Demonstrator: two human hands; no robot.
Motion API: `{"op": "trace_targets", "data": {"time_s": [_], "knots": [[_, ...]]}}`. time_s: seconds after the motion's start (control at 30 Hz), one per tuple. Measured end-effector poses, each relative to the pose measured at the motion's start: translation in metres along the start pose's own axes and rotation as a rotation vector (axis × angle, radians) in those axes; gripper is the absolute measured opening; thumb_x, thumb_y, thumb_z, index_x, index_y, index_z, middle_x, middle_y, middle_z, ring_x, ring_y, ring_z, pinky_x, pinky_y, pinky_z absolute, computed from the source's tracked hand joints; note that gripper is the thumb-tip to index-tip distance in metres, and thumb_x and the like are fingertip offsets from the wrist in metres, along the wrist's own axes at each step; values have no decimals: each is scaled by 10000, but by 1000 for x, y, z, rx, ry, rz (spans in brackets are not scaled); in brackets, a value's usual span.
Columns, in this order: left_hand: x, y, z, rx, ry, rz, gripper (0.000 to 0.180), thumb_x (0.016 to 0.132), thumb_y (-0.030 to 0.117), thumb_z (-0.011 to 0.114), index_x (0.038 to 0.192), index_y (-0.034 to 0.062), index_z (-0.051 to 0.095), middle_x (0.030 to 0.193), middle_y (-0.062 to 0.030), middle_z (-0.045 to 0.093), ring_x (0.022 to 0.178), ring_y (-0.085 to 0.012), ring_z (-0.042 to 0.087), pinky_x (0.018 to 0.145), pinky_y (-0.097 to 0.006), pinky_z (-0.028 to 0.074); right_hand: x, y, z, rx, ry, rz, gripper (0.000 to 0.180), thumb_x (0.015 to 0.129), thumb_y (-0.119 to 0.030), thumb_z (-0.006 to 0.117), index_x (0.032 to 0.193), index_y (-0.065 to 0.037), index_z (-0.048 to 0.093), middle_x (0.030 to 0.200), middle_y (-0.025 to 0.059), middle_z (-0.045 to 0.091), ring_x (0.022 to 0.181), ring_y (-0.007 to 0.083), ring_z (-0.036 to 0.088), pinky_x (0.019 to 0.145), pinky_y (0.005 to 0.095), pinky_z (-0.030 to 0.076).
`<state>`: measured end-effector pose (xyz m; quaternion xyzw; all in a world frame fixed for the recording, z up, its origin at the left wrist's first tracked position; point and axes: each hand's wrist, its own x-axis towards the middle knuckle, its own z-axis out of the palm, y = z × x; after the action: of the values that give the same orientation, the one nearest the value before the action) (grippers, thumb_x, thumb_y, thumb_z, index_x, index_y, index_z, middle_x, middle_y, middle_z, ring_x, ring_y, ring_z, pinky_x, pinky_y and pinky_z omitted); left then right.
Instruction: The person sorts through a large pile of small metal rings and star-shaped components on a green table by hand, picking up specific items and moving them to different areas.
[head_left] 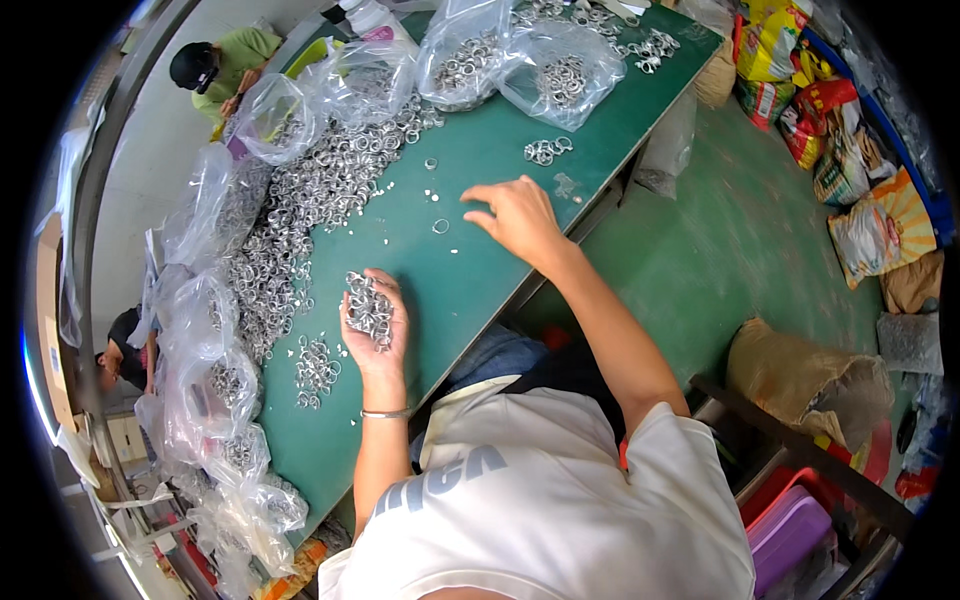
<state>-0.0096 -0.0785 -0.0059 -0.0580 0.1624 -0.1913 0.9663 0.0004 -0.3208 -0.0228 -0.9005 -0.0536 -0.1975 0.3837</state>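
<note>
My left hand point(392, 342) is cupped palm up around a heap of small silver metal rings point(368, 312), above the green table point(470, 280). Over the table's near side, my right hand point(522, 218) holds nothing that I can see; its thumb and forefinger are apart. A single ring point(440, 227) lies just left of its fingertips, among small pale scraps. The large ring pile point(325, 190) spreads along the far left side. One small ring cluster point(317, 374) sits left of my left wrist, and another cluster point(548, 151) lies beyond my right hand.
Clear plastic bags point(560, 80) with rings line the table's far and left sides. Two people work across the table, one in a green shirt point(245, 65). Printed sacks point(880, 225), a brown sack point(800, 385) and a purple tub point(790, 540) stand at the right.
</note>
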Motion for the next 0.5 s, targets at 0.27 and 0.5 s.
{"op": "trace_targets", "data": {"time_s": [0.27, 0.5], "knots": [[-1, -12, -6, 46, 49, 5, 238, 808, 108, 555, 1005, -23, 530, 1008, -156, 516, 964, -256, 515, 804, -362, 509, 9, -22, 56, -263, -42, -137, 59, 711, -68, 645, 761, -48, 622, 678, 109, 643, 700, 230, 632, 773, 358, 391], [2, -10, -7, 169, 36, 66, 331, 830, 129, 520, 1092, -70, 487, 1072, -191, 527, 998, -286, 526, 888, -387, 492, -8, -76, 38, 964, 39, 294, 145, 834, -146, 624, 856, -7, 659, 653, 36, 621, 608, 92, 540, 568, 250, 418]]}}
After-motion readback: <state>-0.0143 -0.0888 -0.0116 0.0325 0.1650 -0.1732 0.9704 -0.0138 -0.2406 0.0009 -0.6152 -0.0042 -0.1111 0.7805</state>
